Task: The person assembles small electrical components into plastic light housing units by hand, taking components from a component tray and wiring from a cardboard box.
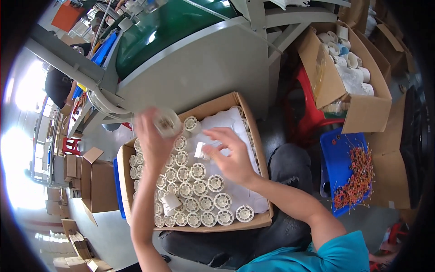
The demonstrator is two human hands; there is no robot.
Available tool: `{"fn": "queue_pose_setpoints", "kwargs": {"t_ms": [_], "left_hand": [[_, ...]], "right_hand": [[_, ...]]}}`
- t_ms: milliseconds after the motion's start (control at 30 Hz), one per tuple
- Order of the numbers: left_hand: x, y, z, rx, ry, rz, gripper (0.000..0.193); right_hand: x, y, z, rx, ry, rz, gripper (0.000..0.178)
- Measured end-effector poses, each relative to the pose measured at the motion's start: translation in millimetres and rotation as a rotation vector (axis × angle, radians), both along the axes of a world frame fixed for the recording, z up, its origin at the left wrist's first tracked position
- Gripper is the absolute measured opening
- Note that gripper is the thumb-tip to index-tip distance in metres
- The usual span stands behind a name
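My left hand [153, 136], smeared by motion, is closed on a round whitish part [166, 122] with a brownish inside, above the far left of a cardboard box [240, 226]. My right hand [231, 156] hangs over the middle of the box, fingers apart and holding nothing. Close to its thumb is a small white cylinder piece [200, 150]; I cannot tell whether they touch. Rows of cream round spoked parts [200, 187] stand in the box on a white sheet [244, 195]. One white cylinder [171, 202] lies tilted on top of them.
A machine [199, 68] with a grey panel stands beyond the box. At right, a carton of white cylinders [351, 63] sits above a red stool [308, 99], near a blue bin [333, 149] of orange wired parts [355, 177]. An open carton [99, 183] stands left.
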State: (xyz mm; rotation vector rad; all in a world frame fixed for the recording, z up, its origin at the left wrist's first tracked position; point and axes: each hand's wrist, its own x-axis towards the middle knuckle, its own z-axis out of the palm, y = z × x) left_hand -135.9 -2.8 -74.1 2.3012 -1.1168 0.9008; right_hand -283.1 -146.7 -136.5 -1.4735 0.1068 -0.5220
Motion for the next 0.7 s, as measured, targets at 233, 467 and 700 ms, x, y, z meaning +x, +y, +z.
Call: {"fn": "queue_pose_setpoints", "kwargs": {"t_ms": [233, 467, 700], "left_hand": [[198, -40, 108, -0.41, -0.001, 0.293, 0.078], [219, -44, 97, -0.125, -0.606, 0.574, 0.062], [-9, -45, -39, 0.342, 0.083, -0.149, 0.037]], "right_hand": [[10, 2, -14, 0.12, 0.011, -0.061, 0.028], [19, -6, -16, 0.305, 0.027, -0.137, 0.03], [12, -33, -9, 0.407, -0.076, -0.324, 0.028]]}}
